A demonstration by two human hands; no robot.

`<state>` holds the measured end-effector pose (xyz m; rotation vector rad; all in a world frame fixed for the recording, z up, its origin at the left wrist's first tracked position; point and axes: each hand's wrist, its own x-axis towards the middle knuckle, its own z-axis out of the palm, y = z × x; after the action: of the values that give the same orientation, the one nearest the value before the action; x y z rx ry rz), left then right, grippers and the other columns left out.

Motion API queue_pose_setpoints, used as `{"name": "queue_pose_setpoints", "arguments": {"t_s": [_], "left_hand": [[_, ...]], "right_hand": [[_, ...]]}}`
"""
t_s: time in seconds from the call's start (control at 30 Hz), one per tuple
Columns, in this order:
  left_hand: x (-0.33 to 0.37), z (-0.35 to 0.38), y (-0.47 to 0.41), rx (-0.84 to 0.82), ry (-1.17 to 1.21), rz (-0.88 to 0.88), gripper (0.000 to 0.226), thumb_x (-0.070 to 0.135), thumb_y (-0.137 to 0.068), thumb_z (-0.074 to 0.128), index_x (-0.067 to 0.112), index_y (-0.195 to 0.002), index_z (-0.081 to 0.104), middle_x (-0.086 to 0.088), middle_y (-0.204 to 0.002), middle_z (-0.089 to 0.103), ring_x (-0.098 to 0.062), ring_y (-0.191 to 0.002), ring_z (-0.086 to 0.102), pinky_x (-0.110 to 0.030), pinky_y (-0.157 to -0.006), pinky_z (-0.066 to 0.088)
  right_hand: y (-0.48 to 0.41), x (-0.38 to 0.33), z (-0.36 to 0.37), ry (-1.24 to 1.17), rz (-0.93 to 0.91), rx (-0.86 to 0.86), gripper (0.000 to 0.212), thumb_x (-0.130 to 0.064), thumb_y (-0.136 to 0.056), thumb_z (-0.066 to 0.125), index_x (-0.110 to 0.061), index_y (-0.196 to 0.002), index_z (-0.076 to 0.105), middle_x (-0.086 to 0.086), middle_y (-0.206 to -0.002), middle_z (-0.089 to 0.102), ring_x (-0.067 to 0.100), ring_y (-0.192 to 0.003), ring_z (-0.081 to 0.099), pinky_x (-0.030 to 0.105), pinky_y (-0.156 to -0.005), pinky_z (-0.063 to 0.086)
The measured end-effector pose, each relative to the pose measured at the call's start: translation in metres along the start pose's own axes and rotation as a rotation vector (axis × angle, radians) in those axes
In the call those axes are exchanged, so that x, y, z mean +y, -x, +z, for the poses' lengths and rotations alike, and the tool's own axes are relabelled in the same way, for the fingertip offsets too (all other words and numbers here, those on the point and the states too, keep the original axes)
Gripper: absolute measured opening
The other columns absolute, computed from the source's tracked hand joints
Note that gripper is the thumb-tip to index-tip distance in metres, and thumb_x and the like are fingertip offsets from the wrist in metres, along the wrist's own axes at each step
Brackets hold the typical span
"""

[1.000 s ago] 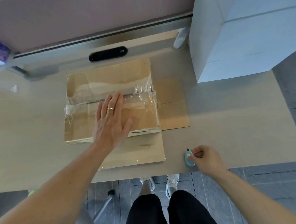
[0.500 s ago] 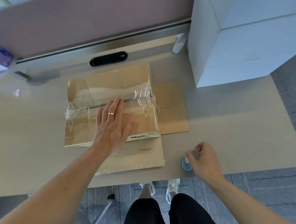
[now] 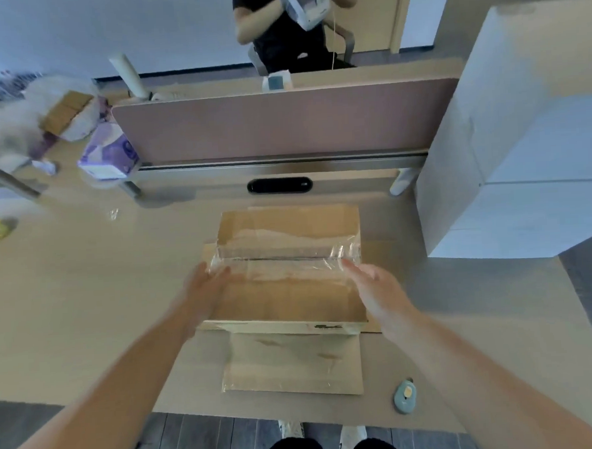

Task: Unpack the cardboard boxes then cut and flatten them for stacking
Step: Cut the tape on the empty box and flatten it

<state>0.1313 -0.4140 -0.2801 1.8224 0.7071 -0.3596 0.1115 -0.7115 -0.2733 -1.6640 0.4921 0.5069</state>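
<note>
Cardboard box [image 3: 291,300], glossy crinkled tape [image 3: 282,259] | left hand [image 3: 205,294], right hand [image 3: 377,288] flank it

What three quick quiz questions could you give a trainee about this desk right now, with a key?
1. True or false: the right hand holds the blue cutter.
2. Where are the two hands? A, at either side of the cardboard box; B, both flat on its top; C, both below the desk edge.
3. Fill in: the box's top seam is covered with clear ____.
Key: 1 false, the cutter lies on the table, apart from that hand. 2 A, with the left hand at the left side. 3 tape.
</note>
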Motion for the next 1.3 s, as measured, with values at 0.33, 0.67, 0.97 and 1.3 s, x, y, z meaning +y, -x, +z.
{"name": "queue_pose_setpoints", "arguments": {"t_s": [0.33, 0.67, 0.97, 1.3], "left_hand": [[0.014, -0.064, 0.018, -0.22, 0.231, 0.018, 0.046, 0.047, -0.106, 0.042, 0.013, -0.104, 0.074, -0.01, -0.07, 0.065, -0.027, -0.066, 0.066, -0.03, -0.061, 0.049], [-0.013, -0.035, -0.007, -0.521, -1.103, 0.543, 0.03, 0.037, -0.082, 0.069, 0.033, -0.112, 0.069, 0.013, -0.11, 0.066, -0.012, -0.1, 0.06, -0.028, -0.088, 0.052], [-0.009, -0.017, -0.014, -0.44, -0.777, 0.527, 0.056, 0.048, -0.101, 0.052, 0.031, -0.153, 0.039, 0.007, -0.154, 0.043, -0.016, -0.143, 0.038, -0.031, -0.115, 0.032], [-0.007, -0.001, -0.035, -0.227, -0.928, 0.947, 0.078, 0.053, -0.104, 0.033, 0.025, -0.16, -0.012, 0.008, -0.17, -0.01, -0.012, -0.156, -0.012, -0.034, -0.128, 0.003]], "right_hand": [[0.014, -0.018, -0.008, -0.269, 0.104, -0.133, 0.065, -0.066, -0.097, 0.039, -0.01, -0.111, 0.07, 0.006, -0.075, 0.065, 0.02, -0.065, 0.062, 0.037, -0.073, 0.046], [0.021, 0.014, 0.045, 1.191, -0.245, -0.142, 0.022, -0.036, -0.08, 0.077, -0.033, -0.094, 0.06, -0.016, -0.098, 0.056, 0.008, -0.091, 0.055, 0.03, -0.081, 0.049], [0.018, 0.017, 0.058, 1.07, -0.311, -0.011, 0.059, -0.059, -0.091, 0.06, -0.033, -0.142, 0.043, -0.021, -0.137, 0.04, 0.003, -0.127, 0.042, 0.024, -0.106, 0.037], [-0.018, -0.004, 0.053, 0.865, -0.456, 0.132, 0.074, -0.049, -0.099, 0.053, -0.028, -0.16, 0.017, -0.017, -0.166, 0.009, 0.002, -0.153, 0.007, 0.035, -0.125, 0.019]]}}
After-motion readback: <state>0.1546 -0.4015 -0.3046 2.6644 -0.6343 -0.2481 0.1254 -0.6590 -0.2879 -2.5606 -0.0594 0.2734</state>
